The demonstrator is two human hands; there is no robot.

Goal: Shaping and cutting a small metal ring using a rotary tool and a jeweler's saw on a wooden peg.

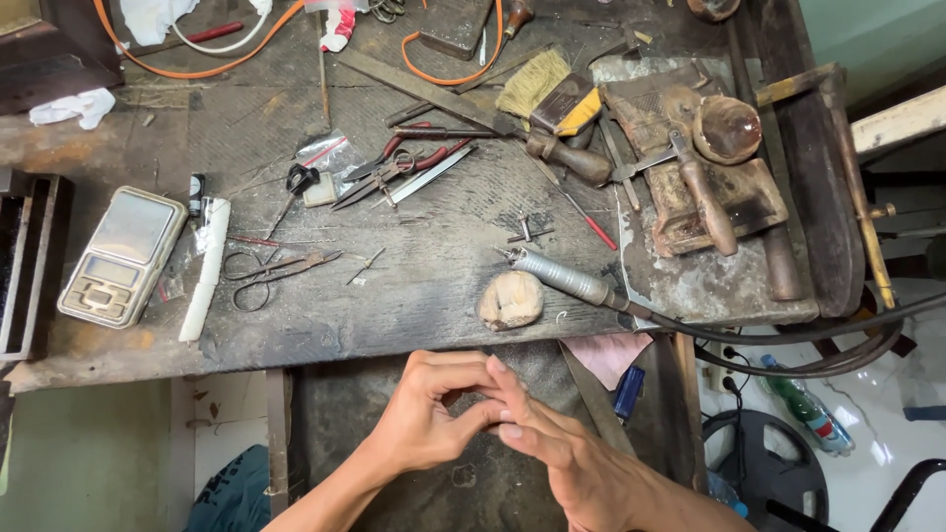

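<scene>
Hands meet below the workbench point(325, 325) edge: the left hand point(429, 414) curls, its fingertips pinched against the right hand point(562, 453), whose fingers lie straight and closed together. Whether anything sits between them I cannot tell. Just above the fingertips rests a rounded, fibrous wooden lump point(510, 299), beside a smooth metal rotary handpiece point(562, 276).

Scale point(122, 256) left of scissors point(268, 273)

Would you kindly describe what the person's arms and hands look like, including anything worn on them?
Both the left hand and the right hand are bare: no gloves, rings, watch or bracelets show. The forearms are also uncovered, with no sleeves in view up to the picture's lower edge.
</scene>
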